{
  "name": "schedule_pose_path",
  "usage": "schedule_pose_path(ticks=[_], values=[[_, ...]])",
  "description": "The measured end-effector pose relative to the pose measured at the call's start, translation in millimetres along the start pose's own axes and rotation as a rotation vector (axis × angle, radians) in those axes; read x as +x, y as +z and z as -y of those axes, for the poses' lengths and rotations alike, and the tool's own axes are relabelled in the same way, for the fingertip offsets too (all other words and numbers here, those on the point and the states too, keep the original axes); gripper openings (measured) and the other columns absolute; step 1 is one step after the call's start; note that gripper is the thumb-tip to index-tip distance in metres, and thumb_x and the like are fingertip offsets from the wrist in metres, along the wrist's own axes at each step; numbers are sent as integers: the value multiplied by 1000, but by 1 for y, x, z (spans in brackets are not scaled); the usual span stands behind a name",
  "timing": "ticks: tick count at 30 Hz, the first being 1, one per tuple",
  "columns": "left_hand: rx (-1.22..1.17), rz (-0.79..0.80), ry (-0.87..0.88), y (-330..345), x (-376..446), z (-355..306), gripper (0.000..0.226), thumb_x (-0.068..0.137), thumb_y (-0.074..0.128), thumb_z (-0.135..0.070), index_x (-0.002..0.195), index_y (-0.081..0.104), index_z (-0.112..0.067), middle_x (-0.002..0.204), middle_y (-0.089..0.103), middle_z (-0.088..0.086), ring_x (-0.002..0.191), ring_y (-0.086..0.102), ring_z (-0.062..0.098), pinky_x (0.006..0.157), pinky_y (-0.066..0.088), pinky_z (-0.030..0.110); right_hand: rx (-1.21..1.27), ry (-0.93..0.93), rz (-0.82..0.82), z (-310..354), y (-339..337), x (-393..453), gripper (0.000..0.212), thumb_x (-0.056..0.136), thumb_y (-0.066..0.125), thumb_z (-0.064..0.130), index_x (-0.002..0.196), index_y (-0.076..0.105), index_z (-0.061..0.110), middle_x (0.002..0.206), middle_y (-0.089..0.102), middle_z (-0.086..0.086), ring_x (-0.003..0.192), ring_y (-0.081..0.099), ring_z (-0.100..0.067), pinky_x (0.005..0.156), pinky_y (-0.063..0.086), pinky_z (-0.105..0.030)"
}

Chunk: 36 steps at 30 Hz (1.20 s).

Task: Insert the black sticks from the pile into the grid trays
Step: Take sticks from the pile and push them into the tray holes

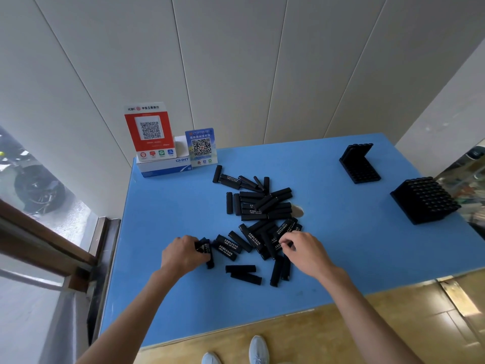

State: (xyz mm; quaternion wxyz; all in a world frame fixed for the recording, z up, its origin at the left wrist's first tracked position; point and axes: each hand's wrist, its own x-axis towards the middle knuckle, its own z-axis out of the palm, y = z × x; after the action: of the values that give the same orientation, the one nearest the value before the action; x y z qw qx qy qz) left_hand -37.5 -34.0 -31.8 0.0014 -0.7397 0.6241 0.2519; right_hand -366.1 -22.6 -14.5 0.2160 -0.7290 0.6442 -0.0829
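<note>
A person stands at a blue rectangular table (341, 245), both bare forearms reaching over its near edge; the left hand (182, 254) has its fingers curled round a few short black plastic sticks (206, 249), gripping them in a bundle at the left end of the scatter; the right hand (304, 252) lies knuckles up on the near right part of the pile, its fingertips (284, 244) bent down and pinching at a black stick with white lettering (278, 241), though how firmly it is held cannot be told.

Between and beyond the two hands spreads the loose pile of black sticks (258, 206), lying crosswise over one another, some with white printing; a few lie apart just nearer than the hands.

Well beyond the right hand, toward the far right of the table, sit two black grid trays; the nearer black grid tray (425, 199) stands tilted with its round holes showing; the farther black grid tray (360, 164) lies further back with a row of sticks standing along its far edge.

Well beyond the left hand, at the far left corner, a red-and-white QR code stand (149, 131) and a smaller blue QR code card (201, 147) stand by a white-and-blue cardboard box (164, 166).
</note>
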Motion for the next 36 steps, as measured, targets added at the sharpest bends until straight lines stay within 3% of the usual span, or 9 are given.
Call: schedule_pose_path(ticks=[2,6,9,13,21,27,31,33,36], values=[[44,15,103,0,-1,-2,17,73,66,-35,88,67,-26,78,67,-4,78,62,21,58,42,28,3,2,-3,-1,0,0,14,97,60,25,103,72,25,99,68,14,80,62,-7,75,57,-33],[254,16,307,0,0,-5,50,77,59,-20,122,59,-40,84,67,-8,84,62,24,61,44,31,-4,-2,-5,-2,0,-1,14,97,60,25,104,72,25,99,67,13,78,61,-6,74,56,-33],[348,36,474,-1,2,-15,76,79,55,-7,145,45,-43,108,60,-6,81,60,25,55,37,31,-8,-5,-4,-2,0,-2,14,97,60,25,104,72,25,100,68,13,77,60,-5,74,56,-31],[423,56,583,2,11,-21,74,87,55,-4,149,43,-42,124,48,-1,67,49,23,58,37,32,-9,-3,0,-3,-2,-3,14,97,60,25,105,72,26,101,68,13,78,61,-4,75,56,-31],[394,53,645,7,21,-23,50,90,72,-42,137,57,-36,126,47,-2,70,52,17,66,42,29,-5,9,-4,-3,-2,-5,15,97,60,25,106,72,26,102,69,13,78,61,-4,74,57,-30],[327,80,563,3,19,-14,30,91,68,-44,101,62,-17,100,59,-1,82,57,20,65,38,28,0,-1,0,5,-1,-4,15,97,60,23,105,72,24,98,67,13,78,60,-4,73,55,-29],[256,69,340,7,11,-7,29,80,67,-41,83,51,-17,77,54,0,72,53,23,54,33,29,26,-35,19,24,2,-3,16,96,61,24,108,71,25,102,68,13,82,62,-4,78,56,-31],[76,47,175,12,9,5,26,76,68,-39,78,49,-21,74,56,1,72,58,25,53,36,30,45,-75,51,36,8,-3,18,95,64,26,111,71,26,103,67,12,85,62,-3,81,56,-31],[-502,22,-34,14,5,16,14,78,69,-22,82,59,-13,66,61,8,57,59,26,47,46,34,52,-140,129,53,21,-5,27,90,72,28,117,70,25,110,66,12,95,61,-4,86,54,-27]])
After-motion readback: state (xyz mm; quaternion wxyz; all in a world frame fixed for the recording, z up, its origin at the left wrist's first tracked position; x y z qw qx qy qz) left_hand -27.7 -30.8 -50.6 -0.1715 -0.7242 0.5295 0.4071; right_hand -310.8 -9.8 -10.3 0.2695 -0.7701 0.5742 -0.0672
